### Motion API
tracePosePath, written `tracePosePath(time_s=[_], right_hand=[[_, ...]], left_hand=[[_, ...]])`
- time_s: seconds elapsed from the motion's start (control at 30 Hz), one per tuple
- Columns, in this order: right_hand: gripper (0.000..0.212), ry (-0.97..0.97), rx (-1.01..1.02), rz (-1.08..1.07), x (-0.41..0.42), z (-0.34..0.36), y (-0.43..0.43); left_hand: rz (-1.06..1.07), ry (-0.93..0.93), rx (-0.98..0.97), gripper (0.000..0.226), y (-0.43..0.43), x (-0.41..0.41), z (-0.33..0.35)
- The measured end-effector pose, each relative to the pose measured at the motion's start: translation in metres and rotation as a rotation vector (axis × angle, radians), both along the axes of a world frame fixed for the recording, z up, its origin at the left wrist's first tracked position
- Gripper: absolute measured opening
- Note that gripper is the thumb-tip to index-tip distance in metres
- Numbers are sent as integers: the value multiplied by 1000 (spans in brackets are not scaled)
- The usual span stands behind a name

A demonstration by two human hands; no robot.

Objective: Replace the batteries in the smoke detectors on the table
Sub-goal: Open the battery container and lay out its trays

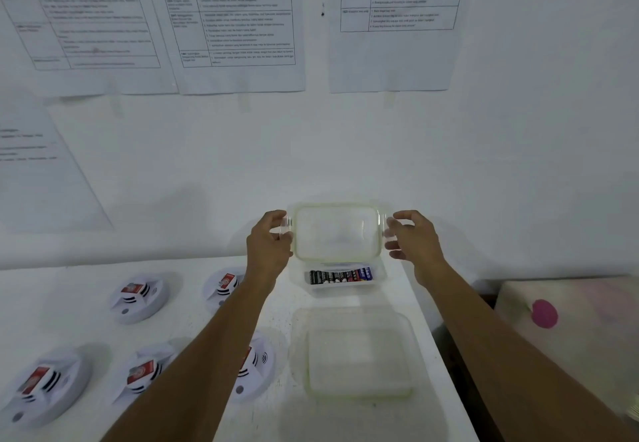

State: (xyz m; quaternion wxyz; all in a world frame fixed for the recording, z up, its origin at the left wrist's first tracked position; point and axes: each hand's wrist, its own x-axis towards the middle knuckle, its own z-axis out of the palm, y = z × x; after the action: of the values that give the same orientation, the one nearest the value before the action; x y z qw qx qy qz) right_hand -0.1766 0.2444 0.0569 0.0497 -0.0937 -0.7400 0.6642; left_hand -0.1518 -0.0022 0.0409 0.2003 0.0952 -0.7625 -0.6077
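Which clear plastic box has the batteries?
The far clear rectangular plastic box, under the lifted transparent lid; the nearer clear box looks empty.

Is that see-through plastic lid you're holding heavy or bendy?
Probably light: the clear rectangular plastic lid is held only at its ends by the left hand and right hand. Likely fairly stiff, since it shows no sag.

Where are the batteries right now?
Head view, right of centre: the batteries lie in a small open tub just below the clear lid the left hand and right hand hold, beyond the larger clear container.
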Motion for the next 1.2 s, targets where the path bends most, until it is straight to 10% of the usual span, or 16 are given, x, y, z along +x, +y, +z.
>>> tracePosePath(time_s=[0.3, 0.53, 1.2], right_hand=[[32, 11, -224, 90, 7, 5, -4], [41, 49, -233, 71, 12, -7, -5], [28, -206, 284, 45, 10, -45, 4]], left_hand=[[-8, -46, 355, 8, -11, 6, 1], [-188, -287, 593, 33, -17, 19, -8], [24, -97, 477, 37, -53, 31, -10]])
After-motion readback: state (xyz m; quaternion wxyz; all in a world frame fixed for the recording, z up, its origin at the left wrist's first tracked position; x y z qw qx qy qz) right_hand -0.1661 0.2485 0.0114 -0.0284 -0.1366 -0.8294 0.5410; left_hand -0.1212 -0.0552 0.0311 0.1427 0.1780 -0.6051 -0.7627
